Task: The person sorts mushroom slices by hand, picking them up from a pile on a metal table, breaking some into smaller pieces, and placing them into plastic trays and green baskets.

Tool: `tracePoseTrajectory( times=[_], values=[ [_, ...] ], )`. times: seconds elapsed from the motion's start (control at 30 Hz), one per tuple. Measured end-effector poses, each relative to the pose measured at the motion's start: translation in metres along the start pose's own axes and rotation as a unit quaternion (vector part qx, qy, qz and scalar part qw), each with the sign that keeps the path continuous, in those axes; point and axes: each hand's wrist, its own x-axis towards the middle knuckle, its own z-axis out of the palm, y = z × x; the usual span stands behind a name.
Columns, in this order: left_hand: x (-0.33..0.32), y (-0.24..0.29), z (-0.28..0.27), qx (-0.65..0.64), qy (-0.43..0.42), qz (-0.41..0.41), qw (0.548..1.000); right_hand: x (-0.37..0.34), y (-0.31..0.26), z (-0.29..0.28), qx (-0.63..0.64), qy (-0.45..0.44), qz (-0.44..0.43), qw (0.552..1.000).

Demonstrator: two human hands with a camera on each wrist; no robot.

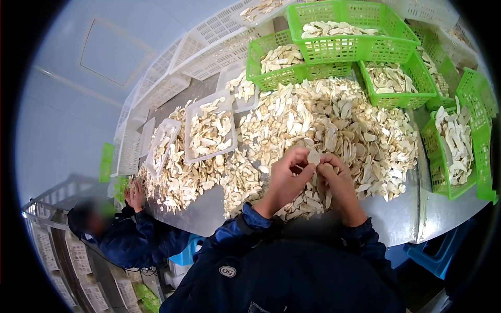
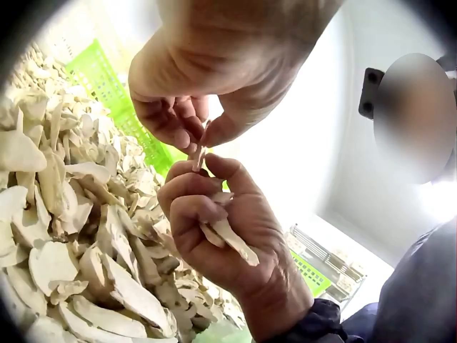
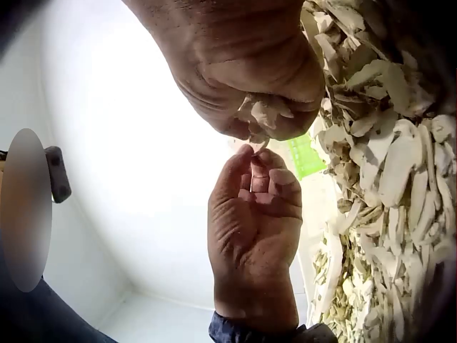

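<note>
Both hands meet over a large heap of pale dried mushroom slices (image 1: 323, 120). Between their fingertips is one thin slice (image 1: 313, 157), seen edge-on in the left wrist view. My left hand (image 1: 289, 180) pinches it with thumb and fingers. The right hand (image 1: 339, 185) has its thumb and forefinger at the slice's other end. Curled fingers of that right hand (image 2: 235, 221) also keep a few more slices (image 2: 232, 239) against the palm. Those palm slices (image 3: 265, 113) poke out below the right fist in the right wrist view.
Green baskets (image 1: 360, 49) of slices stand along the back and right. Clear plastic trays (image 1: 211, 128) of slices sit on the heap at left, with white crates (image 1: 219, 47) behind. Another person (image 1: 141, 235) works at the table's left end. Blue stools are below the edge.
</note>
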Motion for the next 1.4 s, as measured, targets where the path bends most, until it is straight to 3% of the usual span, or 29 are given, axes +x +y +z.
tracePoseTrajectory(
  times=[0.03,0.1,0.13,0.2,0.3,0.4,0.43,0.5,0.57,0.7,0.83,0.93,1.1,1.23,1.4],
  values=[
    [0.000,0.001,-0.001,-0.022,0.010,-0.010,1.000,-0.001,-0.002,0.004,0.019,0.011,0.010,1.000],
    [0.003,0.004,-0.006,-0.046,-0.055,-0.029,0.997,-0.003,-0.009,0.012,0.057,0.031,0.031,0.997],
    [0.005,0.008,-0.009,-0.058,-0.087,-0.039,0.994,-0.004,-0.011,0.010,0.050,-0.003,0.041,0.998],
    [0.016,0.016,-0.018,0.053,-0.058,0.015,0.997,-0.005,-0.014,0.005,0.034,-0.070,0.061,0.995],
    [0.048,-0.002,-0.040,0.182,0.030,0.049,0.982,-0.001,-0.008,-0.001,0.185,-0.092,0.097,0.974],
    [0.070,-0.012,-0.044,0.306,0.056,0.140,0.940,0.005,-0.004,-0.006,0.303,-0.073,0.129,0.941],
    [0.077,-0.018,-0.043,0.348,0.058,0.206,0.913,0.005,-0.006,-0.004,0.316,-0.046,0.134,0.938],
    [0.078,-0.017,-0.039,0.395,0.000,0.252,0.883,0.002,-0.018,0.004,0.298,0.012,0.134,0.945],
    [0.074,-0.018,-0.030,0.413,-0.034,0.286,0.864,0.003,-0.018,-0.003,0.269,-0.012,0.098,0.958],
    [0.071,-0.017,-0.024,0.468,-0.048,0.255,0.845,0.000,-0.019,-0.005,0.265,-0.038,0.071,0.961],
    [0.062,-0.011,-0.029,0.461,0.007,0.268,0.846,0.000,-0.018,-0.010,0.300,-0.041,0.044,0.952],
    [0.046,-0.002,-0.025,0.440,-0.078,0.260,0.856,0.002,-0.016,-0.013,0.305,-0.032,0.036,0.951],
    [0.038,-0.011,-0.020,0.469,-0.095,0.217,0.851,-0.001,-0.021,-0.008,0.264,-0.022,0.038,0.964],
    [0.035,-0.003,-0.034,0.409,-0.119,0.151,0.892,0.000,-0.020,-0.007,0.230,-0.003,0.022,0.973],
    [0.028,0.014,-0.038,0.185,-0.097,0.026,0.978,-0.001,-0.021,0.005,0.085,0.055,0.002,0.995]
  ],
)
